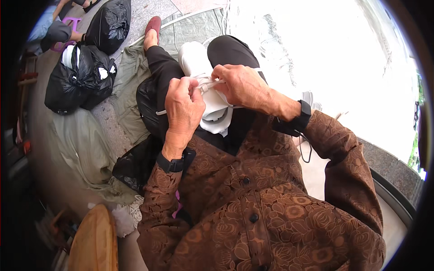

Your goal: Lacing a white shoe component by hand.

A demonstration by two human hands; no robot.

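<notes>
A white shoe (pixel 193 59) rests between my thighs, its toe pointing away from me and its opening toward me. My left hand (pixel 183 106) is closed at the left side of the shoe, thumb and forefinger pinching the white shoelace (pixel 209 84). From the right, my right hand (pixel 246 90) bends over the shoe, its fingers also pinched on the lace. Between the two hands the lace crosses over the shoe's upper, and loose ends stick out to either side. The fingertips partly cover the lacing.
Black plastic bags (pixel 110 27) stand at the far left; a nearer black bag (pixel 77 88) has white things showing at its top. Another person's leg (pixel 58 32) is beside a purple stool (pixel 71 21). Grey-green sheeting (pixel 83 144) covers part of the floor. A round wooden board (pixel 94 239) stands lower left.
</notes>
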